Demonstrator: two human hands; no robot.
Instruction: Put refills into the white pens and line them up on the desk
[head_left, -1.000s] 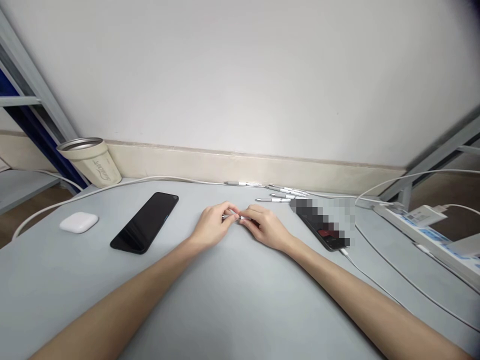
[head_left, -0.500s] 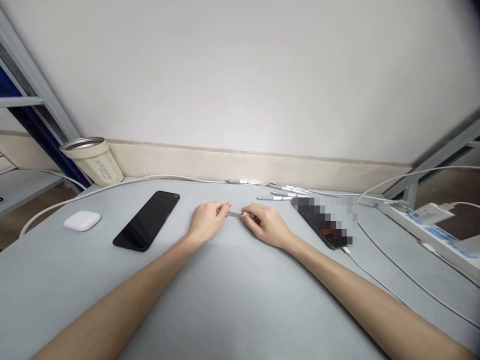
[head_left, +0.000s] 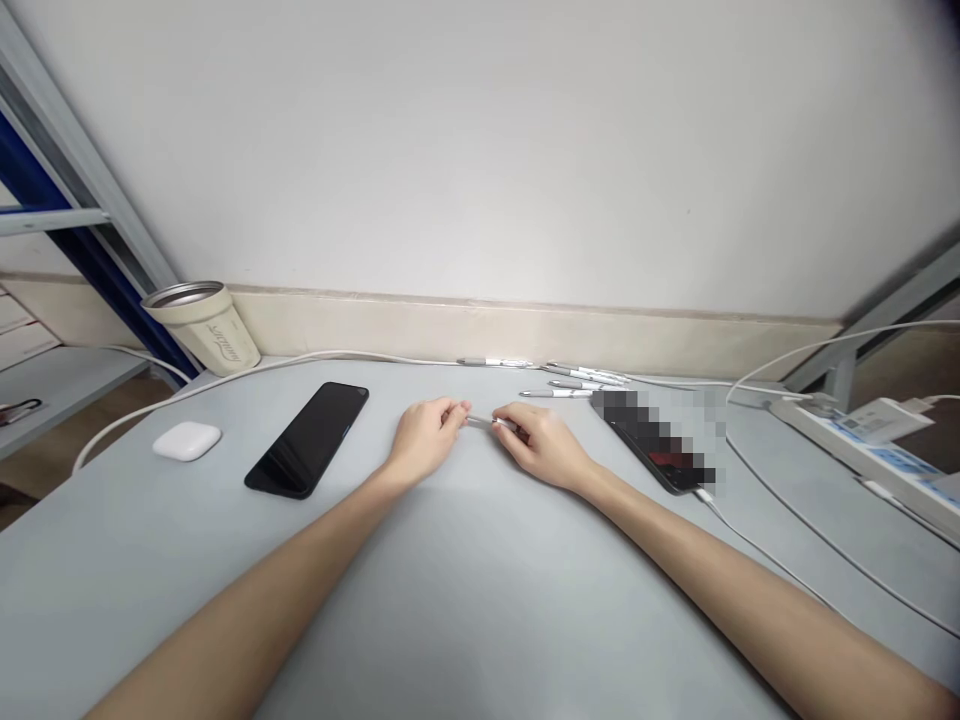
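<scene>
My left hand (head_left: 426, 440) is closed in a pinch on one end of a slim pen or pen part (head_left: 480, 420). Its other end runs into my right hand (head_left: 546, 442), whose thumb and fingers are closed around it. Only a short, thin, light stretch shows across the gap between the hands. The fingers hide the rest, so whether it is one whole pen or separate parts cannot be told. Behind my right hand several grey-and-white pens (head_left: 585, 374) lie by the wall, one pen (head_left: 495, 363) a little to their left.
A black phone (head_left: 309, 440) and a white earbud case (head_left: 187, 441) lie on the left, with a cream cup (head_left: 214, 335) behind. To the right are a partly pixelated phone (head_left: 645, 440) on a cable (head_left: 772, 565) and a power strip (head_left: 892, 470). A white cable (head_left: 300, 358) skirts the wall.
The whole view has shifted slightly, so things on the desk appear farther right. Between my hands, the visible stretch now looks thinner than before. Both hands keep their hold.
</scene>
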